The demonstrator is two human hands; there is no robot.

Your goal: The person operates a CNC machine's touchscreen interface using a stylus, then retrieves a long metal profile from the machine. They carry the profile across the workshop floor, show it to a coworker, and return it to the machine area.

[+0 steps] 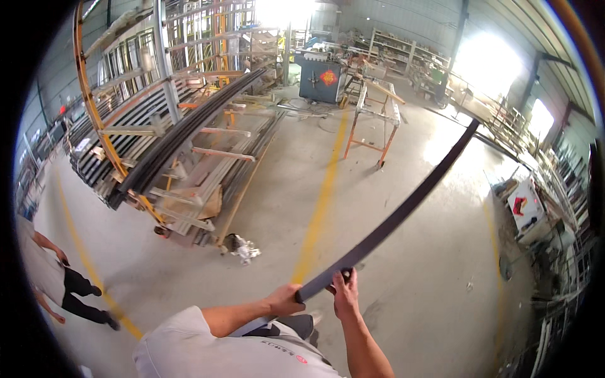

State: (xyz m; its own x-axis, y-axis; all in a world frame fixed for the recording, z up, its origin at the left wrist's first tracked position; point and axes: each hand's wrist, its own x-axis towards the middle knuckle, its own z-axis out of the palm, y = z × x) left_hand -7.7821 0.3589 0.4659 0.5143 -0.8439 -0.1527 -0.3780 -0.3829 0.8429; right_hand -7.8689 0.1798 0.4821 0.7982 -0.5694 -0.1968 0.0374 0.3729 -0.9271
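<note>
Head view, my hands: my left hand (pixel 287 301) was wrapped over the near end of the long dark metal strip (pixel 403 211); my right hand (pixel 343 291) was curled round it just beside the left, fingers (pixel 346 274) hooked over its edge.
Head view, where the strip was: held in both hands in front of my chest, running up and away to my right, clear of the concrete floor (pixel 435 296).
Head view, long axis: from my hands out to the far tip (pixel 474 123), which pointed forward and right toward the bright wall opening; the bend in it was, I judged, mostly the lens.
Head view, handling: I judged it thin, long and rigid but whippy, light enough to lift yet heavy at the tip, with hard edges. Holding only the near end gave poor leverage; a grip farther along would have steadied it.
Head view, around my hands: racks of metal lengths (pixel 189 132) stood well off to my left, an orange trestle (pixel 372 120) ahead, another person (pixel 57 277) far left.
</note>
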